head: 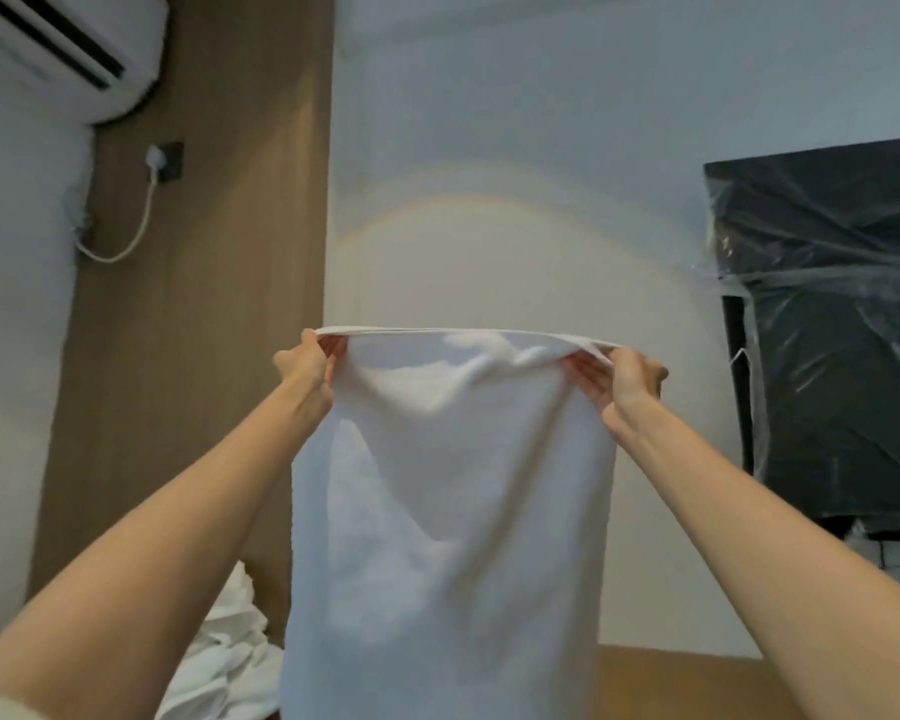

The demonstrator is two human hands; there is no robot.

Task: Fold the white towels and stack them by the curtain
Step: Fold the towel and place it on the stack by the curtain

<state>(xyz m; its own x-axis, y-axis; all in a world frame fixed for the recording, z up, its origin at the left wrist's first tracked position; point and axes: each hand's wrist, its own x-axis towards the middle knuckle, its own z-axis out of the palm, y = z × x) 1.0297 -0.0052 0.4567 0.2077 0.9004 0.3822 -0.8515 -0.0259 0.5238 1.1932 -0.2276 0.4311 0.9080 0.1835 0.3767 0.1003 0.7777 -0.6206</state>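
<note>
A white terry-cloth towel (pixel 448 485) hung lengthwise in the middle of the frame, held up by its top edge, which ran nearly level between the two hands. Its lower end fell past the bottom edge of the frame. The top edge looked doubled, with more than one layer showing at the hem.

The left hand (pixel 307 366) gripped the towel's upper left corner, thumb on the near side and fingers curled behind the cloth. The right hand (pixel 624 381) pinched the upper right corner the same way, its fingers partly showing behind the fabric. Both bare forearms reached up from the lower corners of the frame, well apart, and the towel hung between them.

At the lower left, just beside the hanging towel, lay a rumpled heap of white towels (pixel 224 662). Behind it a brown wood-grain wall panel (pixel 204 252) rose to the top of the frame, bearing a dark socket with a white plug and cable (pixel 165 161). A white wall-mounted air conditioner (pixel 63 49) sat at the upper left. At the right, a black flat screen wrapped in clear plastic film (pixel 827 330) hung on the pale wall (pixel 515 148).
</note>
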